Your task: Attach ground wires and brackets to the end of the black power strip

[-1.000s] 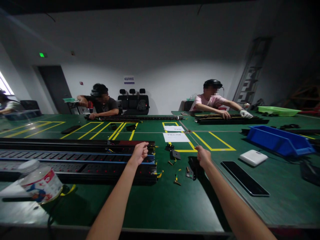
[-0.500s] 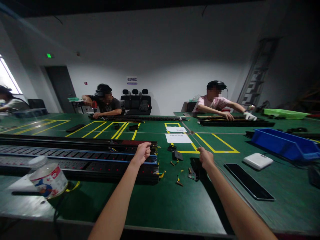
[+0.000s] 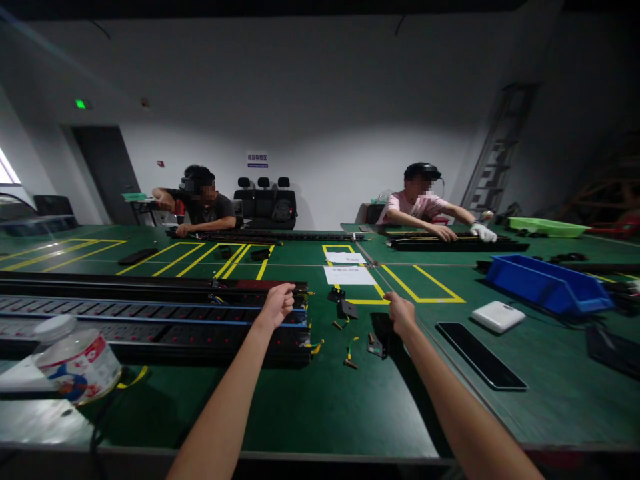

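My left hand [image 3: 277, 307] is closed, thumb and forefinger tip toward the right, above the right end of the long black strips with red dots [image 3: 210, 339]. Across from it, my right hand [image 3: 401, 315] is also closed, its forefinger tip pointing left. Nothing shows in the fingers of either hand. Between and below them lie a black square piece [image 3: 347, 309], a bolt with a yellow-green wire [image 3: 351, 364], a smaller bolt [image 3: 338, 325] and a dark plate with a bolt on it [image 3: 376, 345].
A clear plastic jar [image 3: 80, 363] stands at the left. To the right are a black phone [image 3: 480, 355], a white box [image 3: 498, 316] and a blue bin [image 3: 545, 283]. White papers [image 3: 349, 275] lie in the middle. Two co-workers [image 3: 213, 208] handle long black parts across the table.
The view has turned slightly right, so everything sits a little further left. Both hands keep their closed pose and their places over the table.
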Demonstrator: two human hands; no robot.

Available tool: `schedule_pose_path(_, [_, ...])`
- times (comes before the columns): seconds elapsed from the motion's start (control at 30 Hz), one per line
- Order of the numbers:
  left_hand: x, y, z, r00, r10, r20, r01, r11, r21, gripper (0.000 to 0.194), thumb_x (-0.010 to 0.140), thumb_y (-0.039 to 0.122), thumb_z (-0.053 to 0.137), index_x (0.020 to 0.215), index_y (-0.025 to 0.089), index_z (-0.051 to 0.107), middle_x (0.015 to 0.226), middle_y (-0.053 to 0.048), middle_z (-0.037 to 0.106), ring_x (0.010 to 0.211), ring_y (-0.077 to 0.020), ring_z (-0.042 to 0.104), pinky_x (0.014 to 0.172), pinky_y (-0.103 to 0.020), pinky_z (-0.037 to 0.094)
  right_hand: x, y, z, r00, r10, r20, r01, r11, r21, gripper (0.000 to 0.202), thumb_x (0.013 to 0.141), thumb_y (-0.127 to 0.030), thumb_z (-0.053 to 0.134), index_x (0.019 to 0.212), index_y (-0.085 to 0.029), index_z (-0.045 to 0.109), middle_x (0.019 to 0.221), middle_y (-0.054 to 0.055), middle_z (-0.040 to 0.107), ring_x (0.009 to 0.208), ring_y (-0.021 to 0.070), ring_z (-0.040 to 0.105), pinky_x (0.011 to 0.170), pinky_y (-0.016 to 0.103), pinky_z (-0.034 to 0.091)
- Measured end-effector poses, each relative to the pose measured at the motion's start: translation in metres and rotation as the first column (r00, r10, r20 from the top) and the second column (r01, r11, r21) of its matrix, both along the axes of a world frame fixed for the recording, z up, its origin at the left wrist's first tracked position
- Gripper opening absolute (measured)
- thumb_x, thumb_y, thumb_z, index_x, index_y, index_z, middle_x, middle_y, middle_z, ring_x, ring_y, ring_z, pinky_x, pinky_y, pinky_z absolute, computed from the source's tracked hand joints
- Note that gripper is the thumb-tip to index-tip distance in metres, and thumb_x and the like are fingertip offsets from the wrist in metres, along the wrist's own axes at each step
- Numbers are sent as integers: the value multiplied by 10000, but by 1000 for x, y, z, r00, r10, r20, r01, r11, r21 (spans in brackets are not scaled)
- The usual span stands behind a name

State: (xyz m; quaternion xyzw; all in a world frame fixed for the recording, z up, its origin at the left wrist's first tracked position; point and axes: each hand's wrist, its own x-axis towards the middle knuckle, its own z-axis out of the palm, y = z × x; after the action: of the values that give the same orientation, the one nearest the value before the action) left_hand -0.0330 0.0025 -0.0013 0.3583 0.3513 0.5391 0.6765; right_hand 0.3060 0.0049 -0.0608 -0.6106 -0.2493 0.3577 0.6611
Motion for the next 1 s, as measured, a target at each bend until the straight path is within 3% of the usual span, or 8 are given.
schedule_pose_path(0.3, [3,-5,8,998,46,-32,-47,999,-12,341,711,204,726,686,211,386,437,157,210,334,-16,186,341,-144,104,-3,-2,5,1000,-17,15,18,1000,-7,110,674,-270,612,691,-163,596,408,-115,268,372,70,214,333,204,162])
schedule_pose_path(1.0, [1,-3,8,1000,21,-10,-21,1000,-9,329,704,185,713,690,209,385,432,160,206,330,-13,175,340,-134,86,1,4,1,1000,-8,0,8,1000,-9,109,672,-266,631,670,-165,590,394,-114,271,356,68,216,324,197,150])
